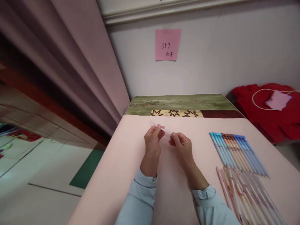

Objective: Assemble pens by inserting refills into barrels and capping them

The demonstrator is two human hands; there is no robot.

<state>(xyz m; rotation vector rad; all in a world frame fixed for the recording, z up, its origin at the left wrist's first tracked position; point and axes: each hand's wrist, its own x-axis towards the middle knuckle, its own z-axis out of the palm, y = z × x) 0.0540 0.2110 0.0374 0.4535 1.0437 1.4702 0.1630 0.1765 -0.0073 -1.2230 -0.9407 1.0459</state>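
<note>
Holding a slim, translucent whitish plastic pen-like stick [167, 131] in both bare hands, over the far middle part of a table with a smooth pale-pink covering [122, 162]. Pinched narrowly near the upper-left end between thumb and fingers of the left hand [152, 141]; pinched likewise at the lower-right end by the right hand [184, 144], with that tip hidden behind the fingertips. Tilted, with the upper-left end jutting free past the left hand. Cannot tell how high above the covering.

To the right of the right hand, well apart: a neat row of slim pens in sky-blue, brown-and-peach and darker blue [237, 153], lying side by side, pointed ends toward the near edge. Just below that row: a looser bunch of translucent pinkish and cream pens [249, 197]. On the wall beyond: a square pink paper note with handwriting, "357" legible [168, 44]. Right of the table: crumpled bright-red fabric [248, 122].
</note>
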